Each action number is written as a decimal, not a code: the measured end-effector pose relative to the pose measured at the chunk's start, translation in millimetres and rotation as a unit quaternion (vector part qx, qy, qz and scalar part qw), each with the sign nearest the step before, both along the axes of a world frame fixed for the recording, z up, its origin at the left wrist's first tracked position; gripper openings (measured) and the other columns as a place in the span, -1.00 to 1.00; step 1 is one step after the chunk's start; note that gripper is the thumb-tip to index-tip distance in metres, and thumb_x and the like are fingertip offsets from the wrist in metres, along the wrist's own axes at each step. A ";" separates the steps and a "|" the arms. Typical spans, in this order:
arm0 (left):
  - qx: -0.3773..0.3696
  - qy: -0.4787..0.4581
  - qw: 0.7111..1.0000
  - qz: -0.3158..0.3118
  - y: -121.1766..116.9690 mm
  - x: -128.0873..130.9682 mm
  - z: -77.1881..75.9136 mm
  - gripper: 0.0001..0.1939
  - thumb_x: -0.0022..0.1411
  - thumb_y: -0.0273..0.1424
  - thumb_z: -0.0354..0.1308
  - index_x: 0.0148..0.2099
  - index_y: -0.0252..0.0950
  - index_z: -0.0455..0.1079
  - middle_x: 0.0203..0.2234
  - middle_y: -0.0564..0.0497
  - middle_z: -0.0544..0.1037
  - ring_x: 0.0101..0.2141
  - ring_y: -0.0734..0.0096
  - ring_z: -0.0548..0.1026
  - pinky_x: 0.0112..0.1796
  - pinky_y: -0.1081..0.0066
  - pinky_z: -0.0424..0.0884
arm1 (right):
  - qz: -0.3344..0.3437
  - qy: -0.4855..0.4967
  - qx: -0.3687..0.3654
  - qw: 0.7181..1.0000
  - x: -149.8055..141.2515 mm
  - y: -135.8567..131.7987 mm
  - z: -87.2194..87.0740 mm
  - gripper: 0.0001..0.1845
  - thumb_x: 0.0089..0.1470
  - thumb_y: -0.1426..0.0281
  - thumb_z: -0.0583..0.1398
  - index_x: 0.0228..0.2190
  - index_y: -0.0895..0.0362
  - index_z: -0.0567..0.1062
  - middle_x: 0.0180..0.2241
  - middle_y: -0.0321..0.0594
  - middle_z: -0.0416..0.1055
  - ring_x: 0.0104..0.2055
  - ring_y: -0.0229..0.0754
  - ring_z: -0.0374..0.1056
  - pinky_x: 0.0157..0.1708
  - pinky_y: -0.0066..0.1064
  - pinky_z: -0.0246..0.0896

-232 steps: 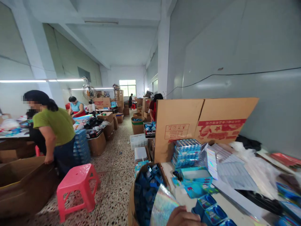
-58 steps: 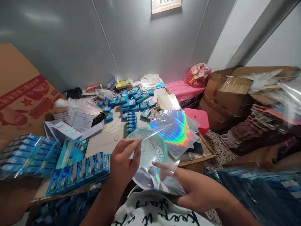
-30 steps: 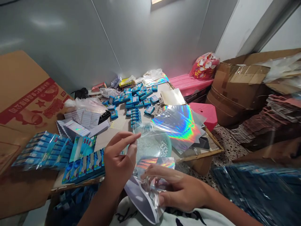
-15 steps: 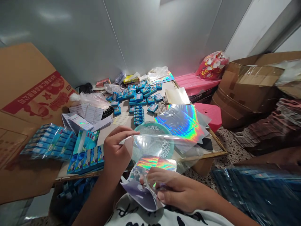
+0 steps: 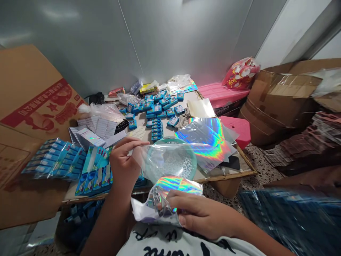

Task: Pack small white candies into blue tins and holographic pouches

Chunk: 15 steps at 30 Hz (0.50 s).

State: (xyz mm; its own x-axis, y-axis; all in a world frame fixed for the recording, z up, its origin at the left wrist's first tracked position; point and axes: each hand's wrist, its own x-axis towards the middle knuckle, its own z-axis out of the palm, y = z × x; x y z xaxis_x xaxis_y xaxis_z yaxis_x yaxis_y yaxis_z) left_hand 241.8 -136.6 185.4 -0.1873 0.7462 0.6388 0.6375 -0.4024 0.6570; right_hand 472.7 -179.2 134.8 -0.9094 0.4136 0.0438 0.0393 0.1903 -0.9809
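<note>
My left hand [image 5: 125, 160] is closed in a pinch on the edge of a clear plastic sheet or bag [image 5: 154, 154], stretched out to the right. Below it, close to my shirt, my right hand [image 5: 197, 213] is closed on a crumpled bundle of clear plastic with a rainbow-shiny foil sheet [image 5: 178, 182] and a pale paper-like piece [image 5: 142, 211]. Whether these parts are joined is hidden by my fingers. Behind the film stands a teal bowl [image 5: 195, 158] holding small white pellets [image 5: 188, 165].
Small blue boxes [image 5: 160, 106] lie heaped on the table, with a short row [image 5: 157, 129] nearer. Rainbow foil sheets [image 5: 207, 142] and a dark phone-like slab [image 5: 231, 162] are at right. Wrapped blue packs [image 5: 54, 160] and a large carton [image 5: 29, 106] stand left.
My left hand has moved slightly left and up, drawing the clear plastic with it. The pale piece at my right hand has shifted left and flattened; the right hand has barely moved.
</note>
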 end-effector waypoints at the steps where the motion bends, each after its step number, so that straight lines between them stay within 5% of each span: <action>1: 0.002 -0.011 1.000 0.011 2.6 -4.8 1.9 -0.71 0.09 -0.58 0.07 -0.37 -0.19 0.60 -0.45 0.10 0.56 -0.37 0.41 0.50 -0.33 0.39 0.41 | 0.009 0.008 0.006 1.000 -1.1 -0.1 -0.3 -0.46 0.30 0.10 0.06 0.24 -0.07 0.29 0.12 -0.14 0.34 0.13 -0.12 0.28 0.16 -0.29 0.12; 6: -0.001 -0.051 0.994 0.101 9.8 -38.8 20.4 -0.76 0.13 -0.51 0.08 -0.41 -0.18 0.56 -0.45 0.11 0.56 -0.32 0.32 0.50 -0.28 0.31 0.43 | 0.019 0.032 0.020 0.999 -3.4 -1.3 -3.8 -0.47 0.27 0.10 0.09 0.19 0.01 0.37 0.02 -0.12 0.36 -0.01 -0.13 0.32 0.03 -0.30 0.21; 10: -0.062 0.054 0.995 0.064 11.5 -36.8 19.9 -0.74 0.18 -0.51 0.11 -0.21 -0.21 0.61 -0.30 0.07 0.56 -0.24 0.33 0.51 -0.21 0.33 0.45 | -0.006 0.026 0.008 1.000 0.2 0.2 -5.5 -0.44 0.23 0.07 0.14 0.20 -0.03 0.34 0.09 -0.14 0.36 0.07 -0.07 0.30 0.10 -0.24 0.17; 15: -0.189 0.114 0.975 -0.004 37.7 -11.0 -14.9 -0.67 0.30 -0.28 0.08 -0.02 -0.30 0.55 -0.13 -0.11 0.49 -0.10 0.24 0.49 -0.08 0.30 0.47 | -0.069 -0.053 -0.048 0.995 9.9 -0.9 -10.0 0.21 -0.23 0.05 0.45 0.34 -0.03 0.03 0.11 -0.07 0.36 0.01 0.03 0.36 -0.02 -0.20 0.31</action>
